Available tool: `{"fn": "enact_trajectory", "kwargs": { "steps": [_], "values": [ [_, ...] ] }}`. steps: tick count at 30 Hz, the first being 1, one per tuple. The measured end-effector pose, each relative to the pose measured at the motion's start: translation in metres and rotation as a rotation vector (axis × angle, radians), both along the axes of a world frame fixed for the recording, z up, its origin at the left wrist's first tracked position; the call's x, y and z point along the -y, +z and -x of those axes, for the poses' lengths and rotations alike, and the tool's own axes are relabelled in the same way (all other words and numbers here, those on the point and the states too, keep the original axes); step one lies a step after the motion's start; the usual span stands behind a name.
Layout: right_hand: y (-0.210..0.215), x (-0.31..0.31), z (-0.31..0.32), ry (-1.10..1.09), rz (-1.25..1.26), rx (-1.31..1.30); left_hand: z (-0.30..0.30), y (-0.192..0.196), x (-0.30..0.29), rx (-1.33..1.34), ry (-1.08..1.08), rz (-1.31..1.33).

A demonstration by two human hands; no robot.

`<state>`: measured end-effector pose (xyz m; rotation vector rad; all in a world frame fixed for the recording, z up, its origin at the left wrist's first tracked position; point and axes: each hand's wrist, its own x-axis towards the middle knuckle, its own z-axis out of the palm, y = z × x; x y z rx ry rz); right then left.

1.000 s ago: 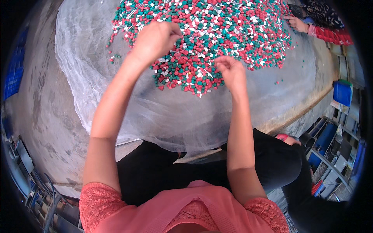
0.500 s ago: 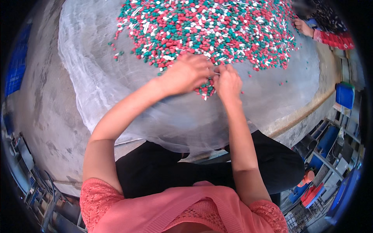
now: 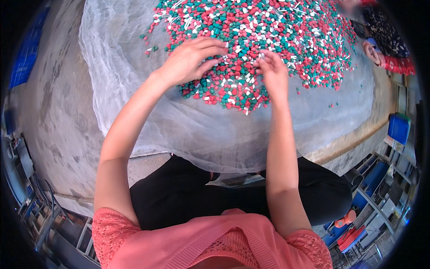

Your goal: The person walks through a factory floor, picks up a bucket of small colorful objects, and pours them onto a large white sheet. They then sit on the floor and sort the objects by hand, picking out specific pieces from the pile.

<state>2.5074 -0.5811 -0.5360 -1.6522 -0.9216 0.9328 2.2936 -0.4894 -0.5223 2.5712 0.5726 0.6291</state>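
Observation:
A broad heap of small red, green and white pieces [image 3: 242, 33] lies on a sheer white mesh cloth [image 3: 188, 121]; slim white sticks are mixed among them. At the heap's near left edge is my left hand [image 3: 190, 60], palm down over the pieces, its thumb and fingers apart and nothing visible in them. My right hand [image 3: 275, 76] is over the near middle of the heap. Its fingers curl toward the thumb, and a small whitish bit shows at the fingertips, too small to name. The near tongue of pieces lies between my hands.
At the far right another person's hand [image 3: 371, 53], in a red sleeve, rests beside the heap. The cloth covers a grey concrete slab [image 3: 58, 112]. Blue bins [image 3: 398, 127] and metal racks stand beyond its right edge; a blue crate [image 3: 29, 54] is at the left.
My hands, close together half a second ago at a thin white piece, have moved apart and farther onto the heap. More pieces now lie spread at the near edge.

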Motion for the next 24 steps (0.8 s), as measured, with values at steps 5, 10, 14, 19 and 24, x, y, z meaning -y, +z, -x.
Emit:
{"fn": "enact_trajectory", "kwargs": {
  "steps": [5, 10, 14, 19, 24],
  "values": [
    [-0.021, -0.016, 0.054, 0.034, -0.184, 0.726, 0.012, -0.026, -0.013, -0.118, -0.114, -0.007],
    [-0.007, -0.001, 0.074, 0.36, -0.06, 0.338, 0.073, -0.015, -0.038, -0.165, -0.002, 0.401],
    [0.0, 0.003, 0.014, -0.122, -0.311, 0.404, 0.089, -0.002, -0.043, -0.037, 0.194, 0.463],
    [-0.026, -0.001, -0.025, -0.378, -0.276, 0.484, 0.063, 0.006, -0.034, 0.023, 0.143, 0.437],
    [-0.042, 0.0, 0.018, -0.26, -0.082, 0.495, 0.019, -0.017, -0.002, -0.092, -0.093, 0.173]
  ]
}}
